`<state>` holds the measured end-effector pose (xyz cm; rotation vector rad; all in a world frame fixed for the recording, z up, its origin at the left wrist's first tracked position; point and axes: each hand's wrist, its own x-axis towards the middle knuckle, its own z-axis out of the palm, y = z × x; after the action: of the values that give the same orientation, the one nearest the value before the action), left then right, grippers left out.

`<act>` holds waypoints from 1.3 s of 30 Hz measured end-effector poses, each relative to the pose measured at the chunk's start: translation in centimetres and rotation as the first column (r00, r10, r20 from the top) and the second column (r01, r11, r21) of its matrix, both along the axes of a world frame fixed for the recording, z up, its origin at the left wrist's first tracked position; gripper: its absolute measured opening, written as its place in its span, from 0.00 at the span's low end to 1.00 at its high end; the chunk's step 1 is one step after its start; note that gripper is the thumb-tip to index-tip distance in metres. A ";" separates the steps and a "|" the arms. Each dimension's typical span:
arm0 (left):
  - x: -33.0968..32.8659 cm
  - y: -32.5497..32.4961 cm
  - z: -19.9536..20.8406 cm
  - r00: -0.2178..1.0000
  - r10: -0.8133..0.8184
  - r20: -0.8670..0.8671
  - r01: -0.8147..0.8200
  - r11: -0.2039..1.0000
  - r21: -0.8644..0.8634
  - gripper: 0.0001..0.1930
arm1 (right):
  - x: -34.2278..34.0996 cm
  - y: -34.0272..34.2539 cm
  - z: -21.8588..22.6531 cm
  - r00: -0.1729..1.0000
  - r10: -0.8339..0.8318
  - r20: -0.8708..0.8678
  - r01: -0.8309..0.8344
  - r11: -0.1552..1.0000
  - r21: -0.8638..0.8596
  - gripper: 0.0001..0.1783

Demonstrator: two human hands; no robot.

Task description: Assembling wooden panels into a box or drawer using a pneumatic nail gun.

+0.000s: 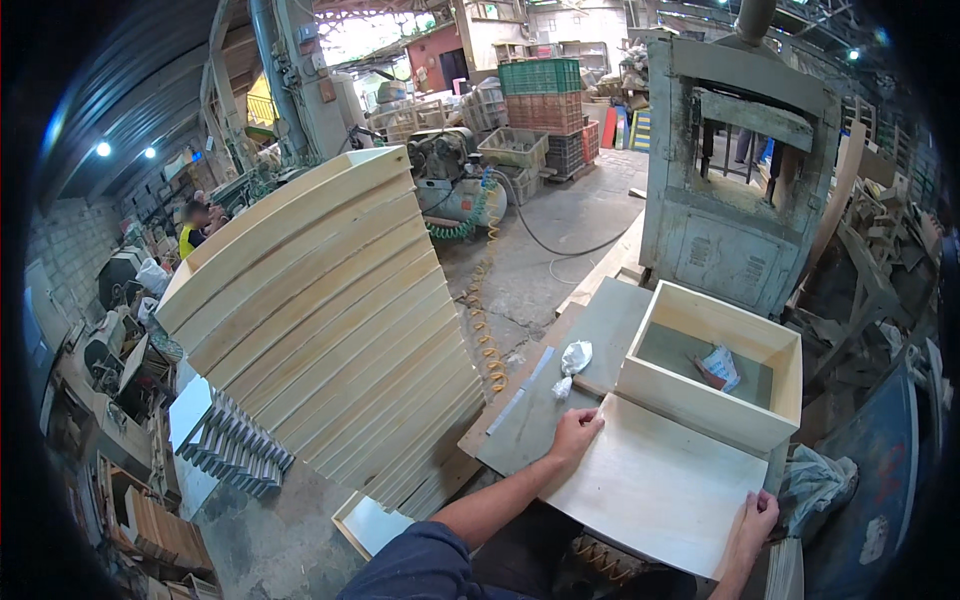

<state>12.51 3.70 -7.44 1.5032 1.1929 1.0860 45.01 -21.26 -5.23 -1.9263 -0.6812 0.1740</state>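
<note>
A flat, pale wooden panel (650,480) lies in front of me at the worktable. My left hand (577,435) is closed on its left edge close to the far corner. At the right edge, my right hand (757,515) grips the same panel with bent fingers. Just beyond the panel's far edge stands a rectangular wooden frame (705,435), with grey surface visible inside it. A small white and brown packet (717,368) rests within the frame. To the left of the frame, a knotted white plastic bag (573,365) sits on the grey board (540,400).
A tall leaning stack of wooden frames (340,300) rises at left. Behind the table stands a large grey machine (735,245). A compressor (455,190) with a coiled orange hose (480,310) is further back, near stacked crates (540,105). Another person (192,228) is at far left.
</note>
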 end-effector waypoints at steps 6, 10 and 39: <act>0.1 1.4 -0.3 0.993 -0.060 0.106 0.057 0.998 0.036 0.10 | -4.4 1.0 7.2 0.994 -0.066 -0.090 0.052 0.988 -0.146 0.13; -0.4 1.0 4.0 0.981 -0.056 -0.186 0.075 0.993 0.093 0.08 | -2.8 2.5 5.1 0.998 -0.034 -0.052 0.031 0.997 -0.064 0.13; 7.2 -14.1 7.4 0.255 -0.417 -0.872 0.950 0.277 0.146 0.37 | -0.6 -4.6 3.9 0.980 0.169 -0.101 -0.194 0.920 -0.341 0.25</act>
<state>19.68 -10.38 -0.07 2.8653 0.1682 0.1120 44.44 -25.90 -1.35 -2.1805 -0.8256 0.5069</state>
